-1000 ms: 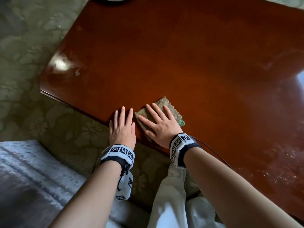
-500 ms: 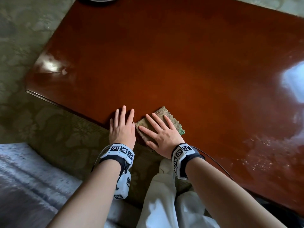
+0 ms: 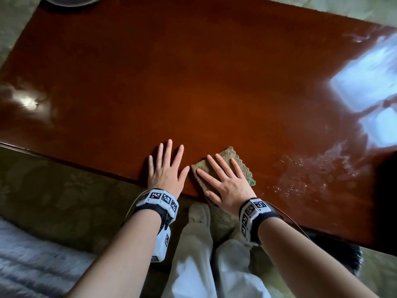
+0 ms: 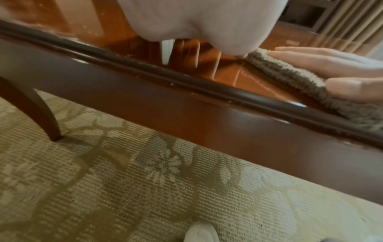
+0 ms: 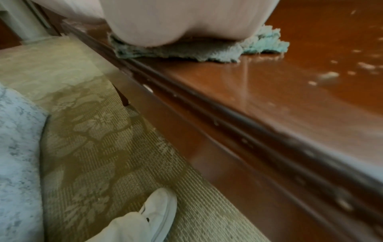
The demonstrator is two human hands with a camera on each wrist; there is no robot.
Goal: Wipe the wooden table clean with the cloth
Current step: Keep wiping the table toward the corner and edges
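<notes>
Wiping in progress: right hand (image 3: 228,186), fingers (image 3: 219,166) straight and spread, presses the cloth (image 3: 240,162) flat at the near edge of the bench (image 3: 193,82); left hand (image 3: 166,171) rests open just beside it. Crumbs (image 3: 300,175) and smears lie right of the cloth, so that area appears unwiped

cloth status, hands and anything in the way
Right hand flat on cloth, near table edge. Left hand flat on bare wood beside it. Crumbs to the right, unwiped. Nothing in the way.
</notes>
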